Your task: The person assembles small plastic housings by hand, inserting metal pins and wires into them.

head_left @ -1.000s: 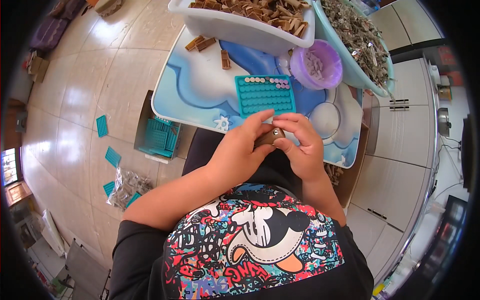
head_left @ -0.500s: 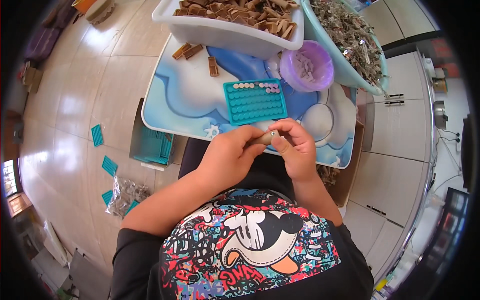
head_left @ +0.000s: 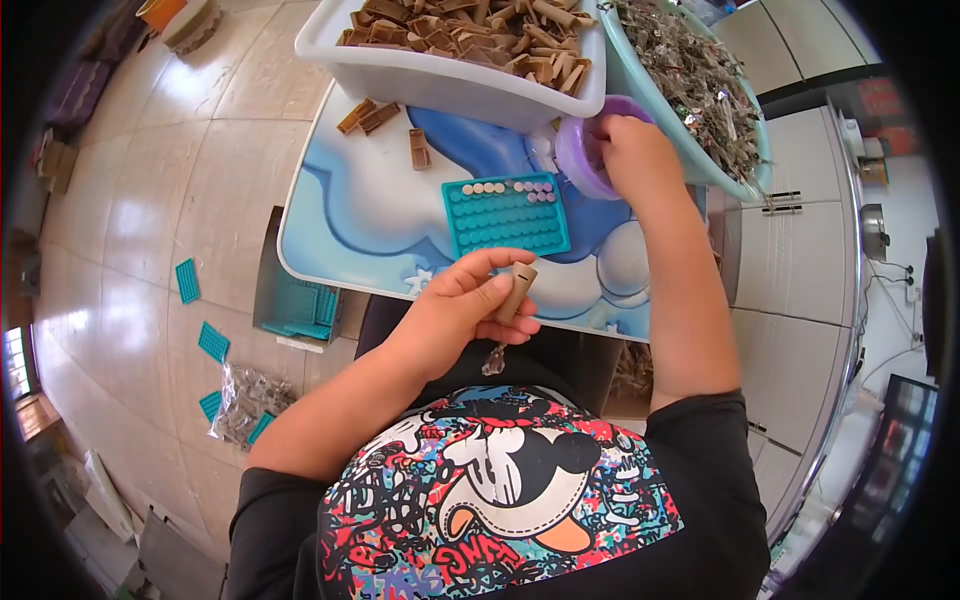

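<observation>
My left hand (head_left: 465, 305) is closed around a small brown tube-shaped piece (head_left: 516, 294) with a dark slit near its top, held upright over the table's near edge. Below those fingers dangles a small clear, crystal-like piece (head_left: 494, 360). My right hand (head_left: 638, 155) reaches into the purple bowl (head_left: 576, 155), its fingertips hidden inside. Between the hands and the big tub lies a teal tray (head_left: 508, 230) with rows of round hollows. Several small white and lilac discs (head_left: 484, 189) sit in its far rows.
A white tub (head_left: 440, 85) of brown pieces stands at the back. A pale green basin (head_left: 690, 150) of shiny clear bits stands at right. Loose brown pieces (head_left: 419, 150) lie on the blue table (head_left: 370, 220). Teal trays (head_left: 213, 341) and a clear bag (head_left: 245, 400) are on the floor.
My right hand has left the brown piece and moved up and right into the purple bowl. My left hand alone now holds the piece, turned upright, and the clear piece shows below it.
</observation>
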{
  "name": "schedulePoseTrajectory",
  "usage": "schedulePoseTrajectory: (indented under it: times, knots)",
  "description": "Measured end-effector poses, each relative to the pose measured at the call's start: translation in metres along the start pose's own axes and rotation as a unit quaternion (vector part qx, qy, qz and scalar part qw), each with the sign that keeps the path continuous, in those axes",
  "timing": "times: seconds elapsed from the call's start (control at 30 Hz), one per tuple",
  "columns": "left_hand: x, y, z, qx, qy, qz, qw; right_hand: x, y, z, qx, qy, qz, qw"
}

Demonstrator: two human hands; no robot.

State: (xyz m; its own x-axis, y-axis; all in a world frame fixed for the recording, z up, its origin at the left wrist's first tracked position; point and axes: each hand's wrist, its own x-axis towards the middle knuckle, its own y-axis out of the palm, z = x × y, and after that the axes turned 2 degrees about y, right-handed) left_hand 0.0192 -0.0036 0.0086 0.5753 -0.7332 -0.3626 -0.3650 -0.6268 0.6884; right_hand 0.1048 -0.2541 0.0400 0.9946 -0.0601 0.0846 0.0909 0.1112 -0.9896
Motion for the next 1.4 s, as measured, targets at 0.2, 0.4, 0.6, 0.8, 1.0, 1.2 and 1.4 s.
schedulePoseTrajectory:
  times: [0.2,0.4,0.6,0.8,1.0,1.2,1.4]
  knots:
    - [0.007,-0.012,0.003,-0.152,-0.016,-0.014,0.988,0.017,0.02,-0.014,-0.016,0.009,0.059,0.998]
    - [0.005,-0.016,0.007,-0.196,-0.004,-0.028,0.98,-0.009,-0.005,0.0,0.068,0.036,-0.032,0.997]
    - [0.003,-0.011,0.01,-0.199,0.002,-0.019,0.98,-0.048,-0.009,0.002,0.273,0.08,-0.134,0.949]
    - [0.002,-0.01,0.014,-0.19,0.028,-0.023,0.981,-0.118,0.009,0.058,0.514,-0.038,-0.107,0.851]
    - [0.003,-0.001,0.013,-0.188,0.033,-0.012,0.981,-0.144,0.024,0.07,0.481,-0.108,-0.115,0.862]
    - [0.001,0.003,0.011,-0.167,0.031,0.017,0.985,-0.145,0.023,0.07,0.477,-0.115,-0.124,0.863]
    - [-0.003,0.009,0.008,-0.156,0.006,-0.017,0.988,-0.143,0.024,0.071,0.44,-0.139,-0.148,0.875]
